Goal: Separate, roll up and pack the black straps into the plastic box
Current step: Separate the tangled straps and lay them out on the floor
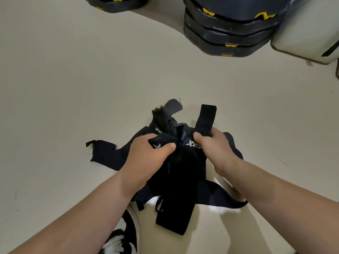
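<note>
Down on the pale floor (pixel 73 88), left fingers (pixel 168 146) are pinching the tangled heap of black fabric straps (pixel 179 173) while right fingers (pixel 198 135) are gripping one strap's end (pixel 208 110), seemingly teasing it free.

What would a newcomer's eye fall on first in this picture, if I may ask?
First, the tangled heap of black straps in the middle of the pale floor, with the left hand and right hand both gripping into it from the near side. Next, the stack of dark cases with yellow clips at the top right.
</note>
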`<state>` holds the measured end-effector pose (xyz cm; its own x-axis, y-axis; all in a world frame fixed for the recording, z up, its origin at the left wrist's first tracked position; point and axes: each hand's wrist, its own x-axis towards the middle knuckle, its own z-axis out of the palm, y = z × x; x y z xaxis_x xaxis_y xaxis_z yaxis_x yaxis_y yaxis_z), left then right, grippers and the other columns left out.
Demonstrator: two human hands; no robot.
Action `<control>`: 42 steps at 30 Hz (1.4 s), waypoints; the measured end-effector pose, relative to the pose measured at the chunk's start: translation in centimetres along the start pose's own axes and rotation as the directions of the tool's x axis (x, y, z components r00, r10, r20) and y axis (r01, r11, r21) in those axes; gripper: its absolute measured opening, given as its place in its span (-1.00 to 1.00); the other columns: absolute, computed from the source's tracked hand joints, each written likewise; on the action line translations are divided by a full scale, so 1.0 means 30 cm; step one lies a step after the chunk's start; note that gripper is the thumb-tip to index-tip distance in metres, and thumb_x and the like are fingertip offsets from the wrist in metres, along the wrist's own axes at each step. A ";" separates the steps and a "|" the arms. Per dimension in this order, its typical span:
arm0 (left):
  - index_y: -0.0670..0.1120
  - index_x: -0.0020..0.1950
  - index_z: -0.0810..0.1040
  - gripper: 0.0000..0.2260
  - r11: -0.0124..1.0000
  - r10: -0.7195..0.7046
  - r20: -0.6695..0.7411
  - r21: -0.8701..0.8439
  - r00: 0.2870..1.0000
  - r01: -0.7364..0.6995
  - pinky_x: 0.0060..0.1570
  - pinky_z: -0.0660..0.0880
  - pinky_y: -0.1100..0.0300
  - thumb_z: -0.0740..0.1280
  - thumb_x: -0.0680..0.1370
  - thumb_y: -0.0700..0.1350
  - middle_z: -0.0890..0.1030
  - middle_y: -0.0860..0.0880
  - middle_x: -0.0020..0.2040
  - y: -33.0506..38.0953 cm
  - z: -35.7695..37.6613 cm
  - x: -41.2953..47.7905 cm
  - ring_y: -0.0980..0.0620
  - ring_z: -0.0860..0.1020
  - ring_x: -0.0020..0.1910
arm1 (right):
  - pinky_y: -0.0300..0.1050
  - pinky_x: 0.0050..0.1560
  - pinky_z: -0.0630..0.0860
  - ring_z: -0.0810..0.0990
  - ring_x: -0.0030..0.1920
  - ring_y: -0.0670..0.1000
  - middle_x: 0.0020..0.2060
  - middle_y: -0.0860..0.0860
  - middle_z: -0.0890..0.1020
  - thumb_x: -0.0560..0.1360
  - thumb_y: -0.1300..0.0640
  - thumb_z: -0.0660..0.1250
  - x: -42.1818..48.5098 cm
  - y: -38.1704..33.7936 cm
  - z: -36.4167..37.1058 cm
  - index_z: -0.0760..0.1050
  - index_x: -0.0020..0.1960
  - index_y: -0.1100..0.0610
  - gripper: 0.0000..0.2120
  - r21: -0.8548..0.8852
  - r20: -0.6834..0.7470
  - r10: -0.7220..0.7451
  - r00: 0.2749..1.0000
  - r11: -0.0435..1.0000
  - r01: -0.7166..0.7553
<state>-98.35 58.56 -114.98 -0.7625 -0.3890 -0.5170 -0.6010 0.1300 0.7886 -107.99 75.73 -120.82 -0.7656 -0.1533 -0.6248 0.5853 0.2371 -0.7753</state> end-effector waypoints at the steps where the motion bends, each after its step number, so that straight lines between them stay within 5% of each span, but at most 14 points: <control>1: -0.08 -0.07 0.71 -0.92 0.995 0.057 -0.018 0.087 0.998 -0.055 -0.10 0.61 0.22 0.53 0.54 -0.08 0.73 -0.01 -0.19 0.005 0.004 0.004 0.07 0.70 -0.16 | -0.12 0.05 0.58 0.69 0.10 0.01 0.07 0.01 0.73 0.66 0.12 0.35 0.000 0.004 -0.003 0.58 0.23 0.08 -0.84 0.028 0.030 0.031 0.999 0.999 -0.032; 6: 0.07 0.07 0.74 -0.84 0.981 0.133 0.211 0.111 0.968 -0.159 -0.07 0.56 0.45 0.51 0.55 -0.16 0.75 0.17 -0.07 0.034 0.055 -0.018 0.27 0.69 -0.06 | 0.15 0.38 0.56 0.72 0.20 0.09 0.10 0.00 0.78 0.69 0.03 0.31 -0.002 0.070 -0.008 0.61 0.29 0.02 -0.78 0.069 0.179 0.139 0.974 0.986 -0.154; 10: -0.05 0.15 0.74 -0.81 0.999 0.035 0.399 -0.049 0.916 -0.016 0.17 0.67 0.06 0.51 0.56 -0.23 0.75 -0.11 0.02 0.023 0.058 -0.034 -0.09 0.73 0.07 | 0.14 0.27 0.64 0.74 0.17 0.09 0.11 -0.02 0.78 0.69 -0.03 0.33 -0.014 0.105 0.008 0.59 0.33 -0.06 -0.76 0.061 0.232 0.160 0.959 0.982 -0.179; 13: -0.19 0.21 0.70 -0.78 0.986 0.019 0.496 -0.152 0.868 0.065 0.21 0.62 0.00 0.49 0.57 -0.27 0.70 -0.13 -0.01 0.028 0.028 -0.036 -0.08 0.71 0.02 | 0.16 0.34 0.58 0.71 0.23 0.08 0.16 -0.05 0.76 0.70 -0.06 0.31 -0.013 0.111 0.007 0.58 0.35 -0.09 -0.74 0.070 0.248 0.150 0.957 0.983 -0.172; 16: -0.28 0.26 0.63 -0.72 0.982 0.009 0.581 -0.159 0.814 0.103 0.28 0.59 -0.14 0.49 0.58 -0.23 0.64 -0.42 0.07 0.033 0.022 -0.047 -0.18 0.67 0.02 | 0.16 0.34 0.58 0.71 0.22 0.09 0.12 -0.02 0.77 0.72 -0.04 0.29 -0.014 0.103 0.007 0.58 0.33 -0.05 -0.77 0.085 0.225 0.139 0.964 0.983 -0.161; 19: -0.24 0.18 0.66 -0.77 0.991 -0.045 0.507 -0.085 0.861 0.101 0.23 0.62 -0.13 0.52 0.56 -0.20 0.65 -0.41 0.09 0.034 0.048 -0.042 -0.25 0.70 0.01 | 0.17 0.31 0.61 0.71 0.20 0.10 0.12 0.01 0.76 0.71 -0.03 0.30 -0.014 0.103 0.011 0.57 0.33 -0.04 -0.77 0.069 0.190 0.134 0.972 0.986 -0.150; 22: -0.15 0.01 0.68 -0.89 0.994 -0.111 0.310 0.049 0.944 0.100 -0.16 0.67 0.15 0.51 0.51 -0.20 0.69 -0.22 -0.17 0.048 0.074 -0.029 -0.04 0.69 -0.25 | 0.10 0.21 0.66 0.73 0.14 0.08 0.11 0.03 0.75 0.70 -0.04 0.30 -0.007 0.095 0.017 0.59 0.28 -0.06 -0.80 0.009 0.118 0.092 0.989 0.996 -0.094; 25: -0.08 -0.03 0.66 -0.81 0.988 -0.132 0.218 0.111 0.967 0.110 -0.31 0.59 0.32 0.56 0.47 -0.02 0.72 -0.05 -0.21 0.035 0.089 -0.010 0.11 0.67 -0.31 | 0.06 0.21 0.65 0.72 0.13 0.02 0.09 -0.02 0.75 0.71 -0.03 0.26 -0.011 0.079 0.027 0.58 0.29 -0.08 -0.79 -0.136 0.148 -0.021 0.989 0.990 0.041; 28: -0.16 -0.06 0.66 -0.63 0.987 -0.082 0.213 0.150 0.973 0.050 -0.32 0.54 0.37 0.58 0.47 0.14 0.68 -0.04 -0.27 0.008 0.094 -0.008 0.14 0.66 -0.31 | 0.01 0.20 0.62 0.71 0.15 0.01 0.11 -0.02 0.73 0.74 0.02 0.21 -0.028 0.083 0.046 0.55 0.32 -0.04 -0.78 -0.200 0.218 -0.079 0.973 0.972 0.124; 31: -0.13 -0.12 0.65 -0.77 0.954 -0.004 0.233 0.293 0.972 -0.066 -0.26 0.56 0.29 0.48 0.58 0.03 0.65 0.00 -0.23 -0.032 0.086 0.002 0.09 0.64 -0.25 | -0.12 0.04 0.56 0.66 0.09 -0.03 0.04 -0.05 0.70 0.75 0.04 0.18 -0.032 0.087 0.035 0.56 0.26 0.00 -0.79 -0.270 0.191 -0.081 0.978 0.954 0.132; 34: -0.12 -0.17 0.50 -0.84 0.656 0.296 0.197 0.669 0.935 -0.349 -0.13 0.51 0.13 0.36 0.58 -0.12 0.48 0.05 -0.05 -0.089 0.073 0.029 0.03 0.48 -0.06 | -0.17 -0.10 0.45 0.61 0.01 -0.04 -0.04 -0.07 0.64 0.75 0.05 0.15 -0.027 0.087 0.004 0.52 0.18 0.00 -0.83 -0.346 0.188 -0.068 0.980 0.929 0.131; 36: -0.11 -0.16 0.46 -0.89 0.545 0.342 0.286 0.716 0.895 -0.437 -0.08 0.55 0.02 0.31 0.57 -0.17 0.45 0.03 -0.01 -0.121 0.095 0.023 0.00 0.46 -0.03 | -0.18 -0.07 0.46 0.61 0.07 -0.03 0.01 -0.06 0.64 0.75 0.06 0.14 -0.030 0.101 0.003 0.50 0.21 -0.02 -0.83 -0.376 0.203 -0.023 0.979 0.921 0.100; 39: -0.15 -0.10 0.52 -0.95 0.529 0.323 0.432 0.656 0.842 -0.539 0.01 0.59 -0.02 0.29 0.56 -0.23 0.51 -0.02 0.00 -0.176 0.148 -0.004 -0.04 0.53 -0.03 | -0.10 0.00 0.53 0.62 0.03 0.04 -0.02 0.05 0.65 0.70 0.19 0.14 -0.044 0.132 0.014 0.52 0.10 -0.01 -0.80 -0.402 0.253 0.078 0.964 0.915 0.032; 42: -0.09 -0.23 0.44 -0.84 0.631 0.342 0.427 0.555 0.837 -0.541 -0.05 0.53 0.11 0.34 0.53 -0.24 0.51 0.01 -0.11 -0.206 0.157 -0.001 0.04 0.48 -0.15 | -0.12 -0.02 0.54 0.61 -0.03 0.02 -0.07 0.04 0.65 0.66 0.25 0.14 -0.054 0.136 0.001 0.53 0.01 -0.04 -0.74 -0.404 0.294 0.117 0.949 0.915 0.013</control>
<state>-95.75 62.06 -121.41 -0.9460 0.1086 -0.3055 -0.0999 0.7990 0.5930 -104.34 76.93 -122.98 -0.5793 -0.4001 -0.7102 0.4176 0.6026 -0.6801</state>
